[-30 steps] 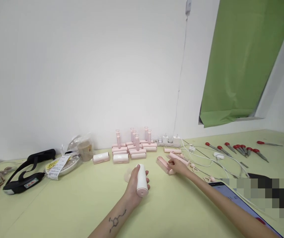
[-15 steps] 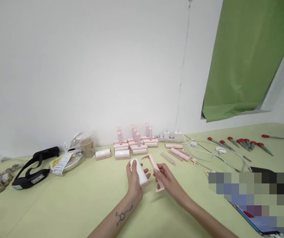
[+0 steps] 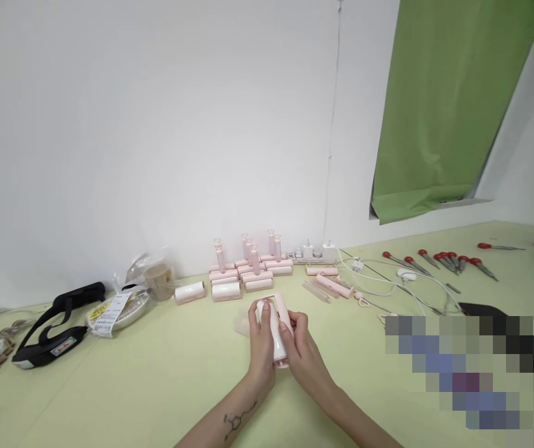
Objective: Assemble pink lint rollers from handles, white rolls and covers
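A hand could slide across the pale green tabletop (image 3: 155,367) between the black padded strap (image 3: 45,351) and the bare left hand (image 3: 261,348), but upright translucent pink plastic tubes (image 3: 255,262) bar the way ahead and a long pale-pink plastic holder (image 3: 333,286) obstructs the right side.

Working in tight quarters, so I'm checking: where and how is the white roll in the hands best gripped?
Probably around the middle of the white roll, with the left hand coming from its left: it is a long cylinder pointing away from the person, and the pink frame runs along its right, where the right hand is.
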`<action>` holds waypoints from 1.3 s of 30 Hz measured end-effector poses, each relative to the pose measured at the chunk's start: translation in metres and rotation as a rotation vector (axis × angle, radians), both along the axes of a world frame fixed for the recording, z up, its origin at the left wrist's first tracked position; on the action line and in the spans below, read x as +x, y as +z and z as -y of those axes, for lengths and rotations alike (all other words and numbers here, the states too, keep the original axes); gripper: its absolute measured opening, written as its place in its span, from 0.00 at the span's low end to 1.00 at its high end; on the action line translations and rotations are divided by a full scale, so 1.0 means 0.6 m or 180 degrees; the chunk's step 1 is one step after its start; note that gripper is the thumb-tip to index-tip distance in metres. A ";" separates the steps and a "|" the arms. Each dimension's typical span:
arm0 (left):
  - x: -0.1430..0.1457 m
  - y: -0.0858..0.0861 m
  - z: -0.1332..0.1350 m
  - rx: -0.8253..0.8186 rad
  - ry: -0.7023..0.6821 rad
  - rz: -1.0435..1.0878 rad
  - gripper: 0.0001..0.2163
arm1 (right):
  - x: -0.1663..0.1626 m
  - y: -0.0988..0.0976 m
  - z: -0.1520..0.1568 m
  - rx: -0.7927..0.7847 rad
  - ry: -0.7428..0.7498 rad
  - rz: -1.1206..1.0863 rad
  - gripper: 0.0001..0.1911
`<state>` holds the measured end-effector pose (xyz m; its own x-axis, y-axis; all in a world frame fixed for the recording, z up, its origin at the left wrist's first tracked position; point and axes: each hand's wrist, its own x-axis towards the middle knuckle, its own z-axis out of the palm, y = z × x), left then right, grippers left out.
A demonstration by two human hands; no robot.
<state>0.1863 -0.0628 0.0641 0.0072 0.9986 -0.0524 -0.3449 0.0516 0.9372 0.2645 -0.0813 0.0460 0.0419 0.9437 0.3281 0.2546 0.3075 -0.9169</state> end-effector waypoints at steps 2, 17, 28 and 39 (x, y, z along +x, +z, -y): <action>0.003 0.003 0.002 0.0156 0.0005 -0.0052 0.25 | 0.001 -0.001 0.003 -0.0016 -0.0064 0.0129 0.12; -0.044 0.014 0.011 0.0973 -0.1675 -0.2314 0.29 | 0.136 0.121 -0.036 0.0313 0.1442 0.3078 0.11; -0.039 0.011 0.013 0.1049 -0.2426 -0.2315 0.30 | 0.132 0.126 -0.015 0.0340 0.2351 0.3772 0.08; -0.044 0.008 0.010 0.1040 -0.2587 -0.2538 0.29 | 0.134 0.108 -0.025 0.0138 0.2444 0.3619 0.10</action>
